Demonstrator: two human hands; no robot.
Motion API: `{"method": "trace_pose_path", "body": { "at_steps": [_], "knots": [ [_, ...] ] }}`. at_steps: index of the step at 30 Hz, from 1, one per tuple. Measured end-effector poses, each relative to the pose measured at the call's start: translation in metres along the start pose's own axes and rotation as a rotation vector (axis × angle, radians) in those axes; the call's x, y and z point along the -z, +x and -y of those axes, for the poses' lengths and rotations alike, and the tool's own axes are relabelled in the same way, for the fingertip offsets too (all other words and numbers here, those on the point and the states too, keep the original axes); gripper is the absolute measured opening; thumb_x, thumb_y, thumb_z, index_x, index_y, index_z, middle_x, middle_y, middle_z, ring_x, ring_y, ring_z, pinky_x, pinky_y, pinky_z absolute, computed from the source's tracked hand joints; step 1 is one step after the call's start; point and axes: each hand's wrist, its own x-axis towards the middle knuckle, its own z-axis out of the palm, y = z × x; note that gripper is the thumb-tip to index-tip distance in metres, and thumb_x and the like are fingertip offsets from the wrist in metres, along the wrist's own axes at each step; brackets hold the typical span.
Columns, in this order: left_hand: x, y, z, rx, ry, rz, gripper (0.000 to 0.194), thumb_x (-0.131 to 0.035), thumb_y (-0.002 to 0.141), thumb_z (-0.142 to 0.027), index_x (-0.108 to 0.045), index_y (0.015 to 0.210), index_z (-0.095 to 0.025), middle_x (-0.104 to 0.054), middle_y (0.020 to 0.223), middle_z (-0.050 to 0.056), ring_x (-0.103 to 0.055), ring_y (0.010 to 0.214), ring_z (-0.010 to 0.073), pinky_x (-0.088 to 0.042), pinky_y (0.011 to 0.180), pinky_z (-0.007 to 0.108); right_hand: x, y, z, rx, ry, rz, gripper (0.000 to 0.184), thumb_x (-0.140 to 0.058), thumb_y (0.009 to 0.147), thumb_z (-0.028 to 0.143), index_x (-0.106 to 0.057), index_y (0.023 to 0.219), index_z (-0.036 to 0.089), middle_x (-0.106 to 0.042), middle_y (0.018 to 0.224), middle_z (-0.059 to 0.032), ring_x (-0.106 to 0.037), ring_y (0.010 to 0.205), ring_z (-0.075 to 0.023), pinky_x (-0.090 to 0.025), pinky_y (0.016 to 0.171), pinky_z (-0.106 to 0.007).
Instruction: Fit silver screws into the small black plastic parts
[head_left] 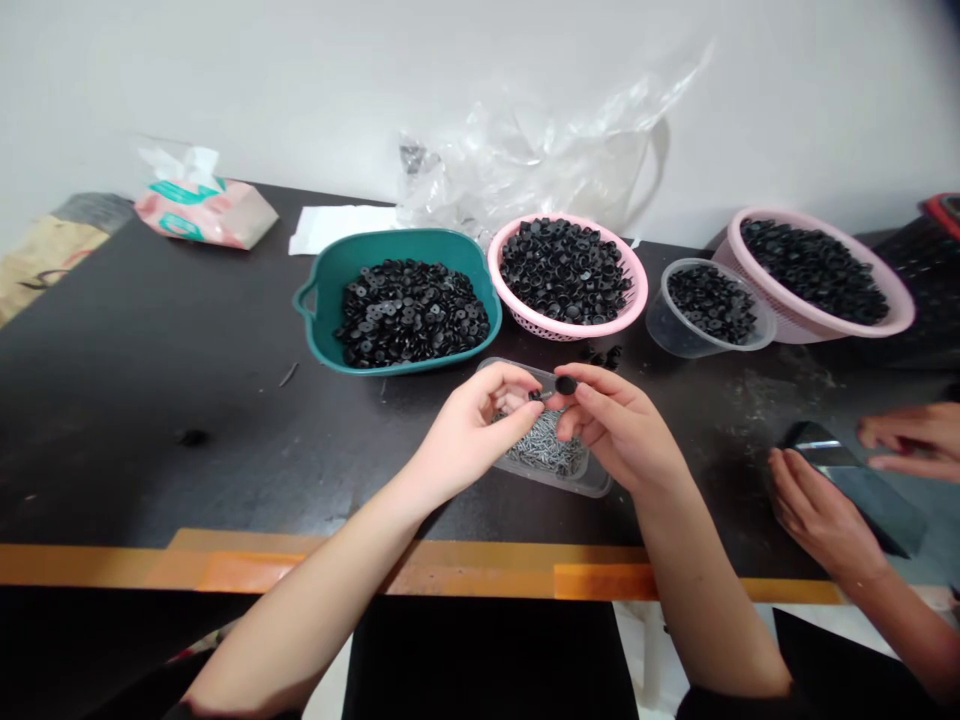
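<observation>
My left hand and my right hand meet above a clear tray of small metal screws on the black table. My right hand pinches a small black round cap between thumb and forefinger. My left hand's fingers are curled in a pinch on a tiny dark piece held against the cap. Just behind stand a teal basin full of black washers and a pink basket heaped with black caps.
A clear cup of black parts and a second pink basket stand at right. Another person's hands hold a dark phone at the right edge. A tissue pack, white paper and a crumpled plastic bag lie at the back.
</observation>
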Motion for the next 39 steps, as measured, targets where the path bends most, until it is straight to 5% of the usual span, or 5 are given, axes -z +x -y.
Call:
{"method": "trace_pose_path", "body": {
  "at_steps": [13,18,24,33,39],
  "knots": [
    [-0.003,0.003,0.004,0.015,-0.061,-0.002,0.021,-0.069,0.087,-0.022,-0.063,0.105,-0.013,-0.066,0.087,0.003,-0.061,0.081,0.0111,-0.047,0.074,0.021,0.01,0.002,-0.008,0.136,-0.134,-0.023,0.028,-0.081,0.076,0.024,-0.075,0.102,0.026,-0.073,0.096,-0.0025,-0.071,0.082,-0.0151,-0.061,0.08,-0.031],
    [-0.003,0.004,0.007,0.02,-0.12,-0.004,0.022,-0.071,0.086,-0.022,-0.064,0.105,-0.013,-0.067,0.085,0.003,-0.063,0.079,0.0107,-0.048,0.071,0.02,0.007,0.002,-0.008,0.157,-0.128,-0.011,0.023,-0.079,0.079,0.024,-0.075,0.102,0.026,-0.073,0.081,-0.0005,-0.071,0.073,-0.0135,-0.061,0.074,-0.028],
    [-0.003,0.004,0.006,-0.074,-0.093,0.001,0.016,-0.071,0.087,-0.019,-0.065,0.102,-0.015,-0.061,0.082,0.0,-0.058,0.072,0.0063,-0.046,0.067,0.017,-0.007,-0.007,-0.008,0.42,-0.257,-0.109,0.018,-0.072,0.085,0.017,-0.07,0.103,0.024,-0.069,0.123,-0.0062,-0.072,0.085,-0.0136,-0.061,0.081,-0.029],
    [-0.002,0.0,0.007,-0.144,0.025,0.018,0.017,-0.067,0.09,-0.017,-0.064,0.107,-0.017,-0.057,0.082,-0.002,-0.052,0.074,0.0066,-0.043,0.069,0.018,-0.01,-0.015,-0.007,0.822,-0.838,-0.186,0.028,-0.066,0.086,0.01,-0.068,0.11,0.024,-0.068,0.107,-0.0047,-0.066,0.089,-0.0167,-0.056,0.07,-0.029],
    [-0.004,0.0,0.006,-0.166,0.024,0.013,0.016,-0.066,0.091,-0.017,-0.064,0.107,-0.017,-0.056,0.083,-0.002,-0.052,0.076,0.0062,-0.043,0.07,0.018,-0.008,-0.015,-0.01,0.799,-0.812,-0.169,0.031,-0.065,0.086,0.008,-0.067,0.112,0.025,-0.068,0.111,-0.0045,-0.067,0.092,-0.0184,-0.057,0.07,-0.031]
  ]
}}
